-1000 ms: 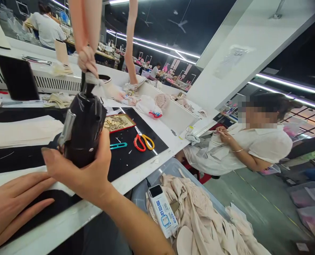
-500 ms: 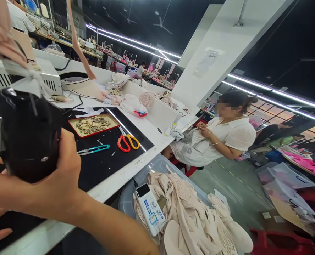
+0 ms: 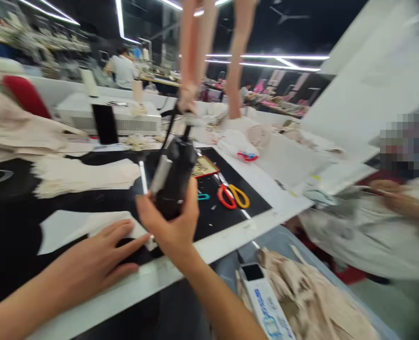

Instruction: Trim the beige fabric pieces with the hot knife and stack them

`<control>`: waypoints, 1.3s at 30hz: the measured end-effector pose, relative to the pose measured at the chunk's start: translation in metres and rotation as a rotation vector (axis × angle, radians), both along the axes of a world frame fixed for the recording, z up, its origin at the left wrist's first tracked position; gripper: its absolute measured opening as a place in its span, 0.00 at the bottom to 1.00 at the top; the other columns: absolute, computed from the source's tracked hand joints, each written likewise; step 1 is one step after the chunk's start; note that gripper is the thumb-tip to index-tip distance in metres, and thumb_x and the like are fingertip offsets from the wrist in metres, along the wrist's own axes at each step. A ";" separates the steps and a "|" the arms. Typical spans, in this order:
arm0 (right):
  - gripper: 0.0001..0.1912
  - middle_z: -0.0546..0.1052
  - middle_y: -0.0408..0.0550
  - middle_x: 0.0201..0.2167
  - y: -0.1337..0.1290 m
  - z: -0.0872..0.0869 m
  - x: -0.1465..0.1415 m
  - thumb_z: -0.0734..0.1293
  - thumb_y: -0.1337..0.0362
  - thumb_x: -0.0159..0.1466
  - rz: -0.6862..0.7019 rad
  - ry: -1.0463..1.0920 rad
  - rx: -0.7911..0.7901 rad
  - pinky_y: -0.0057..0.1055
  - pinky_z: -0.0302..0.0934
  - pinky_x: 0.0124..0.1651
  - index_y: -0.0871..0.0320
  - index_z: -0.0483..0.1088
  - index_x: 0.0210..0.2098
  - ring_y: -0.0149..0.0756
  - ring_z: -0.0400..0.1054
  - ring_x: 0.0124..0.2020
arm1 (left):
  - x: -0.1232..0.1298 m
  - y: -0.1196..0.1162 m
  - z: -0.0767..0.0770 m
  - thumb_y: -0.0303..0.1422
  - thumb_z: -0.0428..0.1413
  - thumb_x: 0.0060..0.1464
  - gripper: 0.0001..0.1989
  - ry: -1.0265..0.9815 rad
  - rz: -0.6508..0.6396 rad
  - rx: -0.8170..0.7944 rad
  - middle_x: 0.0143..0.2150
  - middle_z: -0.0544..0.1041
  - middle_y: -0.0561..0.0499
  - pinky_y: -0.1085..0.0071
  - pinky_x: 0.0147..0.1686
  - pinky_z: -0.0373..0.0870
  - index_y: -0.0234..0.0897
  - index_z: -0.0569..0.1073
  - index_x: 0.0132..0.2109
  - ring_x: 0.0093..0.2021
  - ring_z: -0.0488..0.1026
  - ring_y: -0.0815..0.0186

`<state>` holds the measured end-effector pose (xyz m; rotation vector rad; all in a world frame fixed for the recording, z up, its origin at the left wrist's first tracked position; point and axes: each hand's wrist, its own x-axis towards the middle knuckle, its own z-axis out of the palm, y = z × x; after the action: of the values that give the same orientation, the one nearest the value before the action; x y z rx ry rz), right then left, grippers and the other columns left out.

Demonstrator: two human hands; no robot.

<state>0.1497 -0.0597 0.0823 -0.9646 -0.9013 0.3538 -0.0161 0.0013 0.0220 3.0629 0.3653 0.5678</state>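
Observation:
My right hand [image 3: 174, 231] is wrapped around the lower body of a black hand tool [image 3: 181, 174], which stands upright over the black mat. Pinkish cloth strips tied at its top run upward, and a dark cord leaves it there. My left hand [image 3: 103, 255] lies flat with fingers stretched out on a pale, curved cut piece [image 3: 66, 229], partly covering it. Behind that piece rests a stack of cream cut pieces [image 3: 85, 174]. Right of the tool lie red-and-yellow-handled scissors [image 3: 234, 196] and teal thread snips [image 3: 203, 196], half hidden by my right hand.
A tray [image 3: 209, 173] sits behind the tool. Further back stand a white vented box [image 3: 138, 123] and a dark upright phone-like slab [image 3: 105, 123]. Below the table's right edge, a grey bin holds beige garments [image 3: 312, 293] and a white power bank [image 3: 266, 302]. A person sits at right.
The view has swung left, bringing the cut pieces and my left hand into sight. The tool, held in my right hand throughout, now appears further from the camera, over the mat.

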 end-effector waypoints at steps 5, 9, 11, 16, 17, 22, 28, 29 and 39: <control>0.20 0.77 0.38 0.30 -0.002 -0.004 0.007 0.79 0.64 0.55 -0.030 0.051 0.023 0.29 0.71 0.28 0.52 0.69 0.42 0.31 0.71 0.24 | -0.010 -0.004 0.010 0.48 0.61 0.66 0.27 0.174 0.002 0.009 0.60 0.72 0.36 0.52 0.58 0.76 0.42 0.72 0.66 0.63 0.70 0.44; 0.17 0.78 0.42 0.29 -0.005 -0.005 0.007 0.79 0.63 0.58 -0.044 -0.006 0.063 0.33 0.70 0.28 0.53 0.69 0.41 0.35 0.73 0.24 | -0.007 -0.009 0.010 0.53 0.59 0.66 0.31 0.161 0.003 0.039 0.57 0.72 0.34 0.52 0.59 0.75 0.42 0.70 0.68 0.60 0.72 0.44; 0.17 0.78 0.43 0.30 -0.005 -0.004 0.007 0.78 0.63 0.59 -0.045 -0.028 0.079 0.34 0.70 0.28 0.53 0.70 0.42 0.36 0.74 0.25 | -0.008 -0.010 0.009 0.54 0.57 0.66 0.31 0.147 -0.002 0.061 0.55 0.72 0.34 0.52 0.58 0.75 0.42 0.70 0.68 0.58 0.73 0.44; 0.16 0.78 0.41 0.29 -0.004 -0.004 0.007 0.77 0.65 0.60 -0.017 -0.041 0.114 0.35 0.70 0.29 0.51 0.69 0.43 0.35 0.72 0.24 | -0.010 -0.010 0.007 0.54 0.56 0.66 0.31 0.141 -0.010 0.072 0.56 0.72 0.32 0.51 0.57 0.75 0.41 0.71 0.67 0.58 0.73 0.43; 0.16 0.78 0.41 0.29 -0.004 -0.004 0.008 0.77 0.65 0.60 -0.008 -0.038 0.115 0.34 0.70 0.28 0.51 0.69 0.43 0.35 0.72 0.24 | -0.010 -0.010 0.006 0.54 0.56 0.66 0.31 0.139 -0.007 0.070 0.56 0.72 0.32 0.51 0.57 0.75 0.42 0.71 0.67 0.58 0.73 0.42; 0.17 0.78 0.40 0.30 0.001 -0.001 0.011 0.78 0.65 0.61 0.000 0.021 0.133 0.35 0.71 0.29 0.51 0.69 0.44 0.34 0.72 0.24 | -0.011 -0.011 0.002 0.54 0.58 0.65 0.30 0.109 0.007 0.061 0.58 0.72 0.34 0.52 0.58 0.74 0.43 0.72 0.67 0.62 0.70 0.42; 0.16 0.77 0.39 0.30 0.013 0.002 0.011 0.77 0.65 0.61 0.046 0.086 0.150 0.35 0.70 0.28 0.51 0.70 0.44 0.33 0.71 0.23 | -0.012 -0.013 0.001 0.55 0.58 0.65 0.30 0.106 0.016 0.057 0.58 0.71 0.34 0.52 0.57 0.75 0.44 0.72 0.66 0.61 0.71 0.42; 0.17 0.77 0.38 0.31 0.015 0.001 0.010 0.77 0.65 0.61 0.054 0.090 0.151 0.35 0.70 0.28 0.50 0.69 0.45 0.32 0.70 0.23 | -0.012 -0.013 0.002 0.55 0.57 0.65 0.30 0.102 0.017 0.053 0.58 0.71 0.34 0.52 0.57 0.75 0.44 0.72 0.66 0.61 0.71 0.42; 0.17 0.77 0.38 0.32 0.018 -0.007 0.007 0.77 0.64 0.62 0.046 0.040 0.126 0.34 0.71 0.29 0.51 0.69 0.46 0.32 0.71 0.25 | -0.011 -0.013 0.003 0.54 0.58 0.65 0.29 0.062 0.009 0.030 0.56 0.72 0.35 0.52 0.57 0.76 0.44 0.73 0.65 0.60 0.72 0.43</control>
<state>0.1566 -0.0416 0.0752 -0.8194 -0.8997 0.3498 -0.0271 -0.0117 0.0248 3.1149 0.3750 0.4839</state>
